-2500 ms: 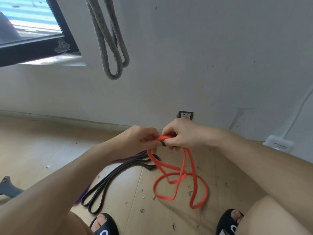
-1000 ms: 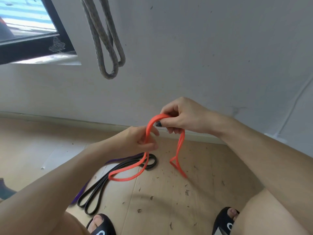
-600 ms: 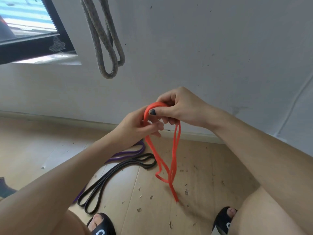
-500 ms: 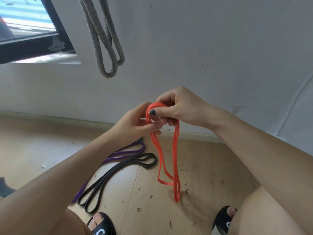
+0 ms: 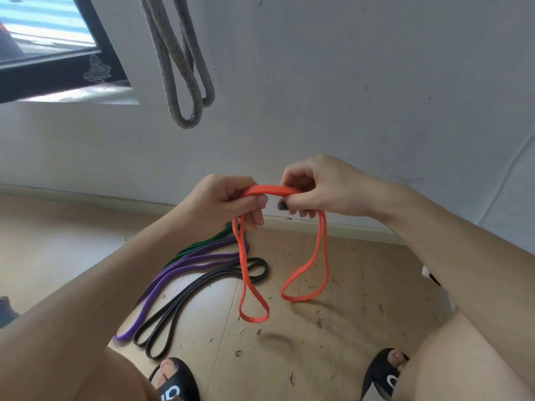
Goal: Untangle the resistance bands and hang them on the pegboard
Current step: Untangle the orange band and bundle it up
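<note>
At the far left, a dark-framed window point(image 5: 58, 53) sits in the white wall point(image 5: 347, 96), and a grey rope point(image 5: 179, 68) hangs down in two loops beside it. On the wooden floor point(image 5: 362, 299) lie three bands side by side, long axes running from lower left to upper right: one green band point(image 5: 199, 246), one purple band point(image 5: 185, 267), one black band point(image 5: 188, 296). Above them the left hand point(image 5: 225, 201) has its grip closed on one end of a single orange band point(image 5: 270, 190); the right hand point(image 5: 318, 189) pinches the other end. The held span lies level, left to right, and one loop hangs down under each hand, two in all, neither clearly touching the floor. Two black sandals point(image 5: 173, 380) show at the bottom edge.
</note>
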`<state>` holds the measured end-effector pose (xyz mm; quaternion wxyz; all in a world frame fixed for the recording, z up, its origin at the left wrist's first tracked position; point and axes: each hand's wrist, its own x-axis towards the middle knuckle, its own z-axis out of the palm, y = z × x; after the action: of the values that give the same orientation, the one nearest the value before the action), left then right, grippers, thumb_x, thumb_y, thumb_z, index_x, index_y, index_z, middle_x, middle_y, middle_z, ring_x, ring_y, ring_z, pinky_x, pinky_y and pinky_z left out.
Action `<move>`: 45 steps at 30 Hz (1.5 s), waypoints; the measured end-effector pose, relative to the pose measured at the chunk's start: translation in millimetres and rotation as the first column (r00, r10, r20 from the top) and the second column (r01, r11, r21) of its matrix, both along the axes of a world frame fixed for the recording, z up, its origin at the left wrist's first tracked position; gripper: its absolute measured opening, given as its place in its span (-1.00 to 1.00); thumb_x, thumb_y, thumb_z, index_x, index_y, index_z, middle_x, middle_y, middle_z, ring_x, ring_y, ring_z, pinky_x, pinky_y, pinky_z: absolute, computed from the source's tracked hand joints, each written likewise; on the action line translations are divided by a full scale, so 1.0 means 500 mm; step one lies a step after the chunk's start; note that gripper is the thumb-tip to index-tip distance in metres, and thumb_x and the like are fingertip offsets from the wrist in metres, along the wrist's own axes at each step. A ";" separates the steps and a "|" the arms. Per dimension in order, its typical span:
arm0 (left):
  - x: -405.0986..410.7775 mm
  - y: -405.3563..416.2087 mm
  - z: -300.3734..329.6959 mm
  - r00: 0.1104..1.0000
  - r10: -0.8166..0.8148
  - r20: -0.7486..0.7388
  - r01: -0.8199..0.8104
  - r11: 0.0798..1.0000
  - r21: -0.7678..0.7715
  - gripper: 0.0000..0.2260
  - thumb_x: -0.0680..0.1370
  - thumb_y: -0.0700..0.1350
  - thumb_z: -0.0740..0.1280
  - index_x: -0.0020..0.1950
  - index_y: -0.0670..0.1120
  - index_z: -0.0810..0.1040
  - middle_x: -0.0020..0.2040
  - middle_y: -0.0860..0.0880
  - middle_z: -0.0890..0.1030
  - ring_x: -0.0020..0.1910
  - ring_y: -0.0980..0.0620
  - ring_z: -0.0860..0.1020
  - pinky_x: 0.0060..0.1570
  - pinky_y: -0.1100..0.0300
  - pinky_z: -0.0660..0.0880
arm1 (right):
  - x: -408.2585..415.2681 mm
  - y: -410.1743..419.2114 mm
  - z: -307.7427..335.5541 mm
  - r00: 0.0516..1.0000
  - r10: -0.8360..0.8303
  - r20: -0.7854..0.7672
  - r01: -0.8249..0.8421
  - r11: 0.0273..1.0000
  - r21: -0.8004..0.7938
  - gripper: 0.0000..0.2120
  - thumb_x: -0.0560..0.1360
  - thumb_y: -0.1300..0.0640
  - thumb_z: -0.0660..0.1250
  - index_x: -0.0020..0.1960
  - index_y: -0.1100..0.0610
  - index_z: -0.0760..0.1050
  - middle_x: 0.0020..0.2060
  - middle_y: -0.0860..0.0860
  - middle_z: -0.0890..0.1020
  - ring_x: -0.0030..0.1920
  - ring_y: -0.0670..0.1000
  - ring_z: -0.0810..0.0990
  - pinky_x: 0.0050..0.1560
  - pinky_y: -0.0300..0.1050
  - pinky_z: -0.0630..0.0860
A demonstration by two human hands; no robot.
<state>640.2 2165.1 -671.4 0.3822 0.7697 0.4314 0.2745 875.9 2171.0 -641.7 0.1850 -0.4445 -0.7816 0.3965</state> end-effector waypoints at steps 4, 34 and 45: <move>-0.005 0.004 -0.003 0.999 0.009 0.038 -0.007 0.999 -0.048 -0.88 0.63 -0.28 0.35 -0.05 -0.32 0.62 -0.24 -0.11 0.74 -0.26 -0.04 0.73 -0.18 0.21 0.65 | 0.001 0.000 -0.008 0.999 -0.021 0.032 0.018 0.998 0.067 -0.96 0.52 0.16 0.48 -0.06 0.09 0.63 -0.17 -0.03 0.75 -0.11 -0.08 0.72 0.06 -0.02 0.63; 0.003 0.000 -0.032 0.977 -0.053 -0.205 0.046 0.998 -0.039 -0.88 0.63 -0.09 0.39 -0.05 -0.12 0.64 -0.22 -0.01 0.74 -0.22 0.02 0.72 -0.06 0.13 0.66 | -0.060 -0.017 -0.003 0.943 -0.090 -0.321 0.123 0.989 0.084 -0.90 0.49 0.20 0.52 -0.03 0.10 0.64 -0.28 -0.06 0.68 -0.26 -0.13 0.62 -0.22 -0.32 0.48; 0.047 -0.009 -0.084 0.993 -0.102 0.057 0.108 0.989 -0.106 -0.67 0.48 -0.04 0.53 0.22 -0.05 0.66 0.07 -0.02 0.73 0.11 -0.04 0.69 0.22 -0.16 0.59 | -0.078 -0.018 -0.013 0.902 -0.106 -0.418 0.150 0.986 0.075 -0.89 0.48 0.20 0.53 -0.09 0.08 0.61 -0.35 -0.09 0.64 -0.32 -0.12 0.59 -0.25 -0.25 0.49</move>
<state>663.6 2160.7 -713.7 0.4484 0.7622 0.3944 0.2499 836.9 2162.1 -648.4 0.3946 -0.3909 -0.7137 0.4268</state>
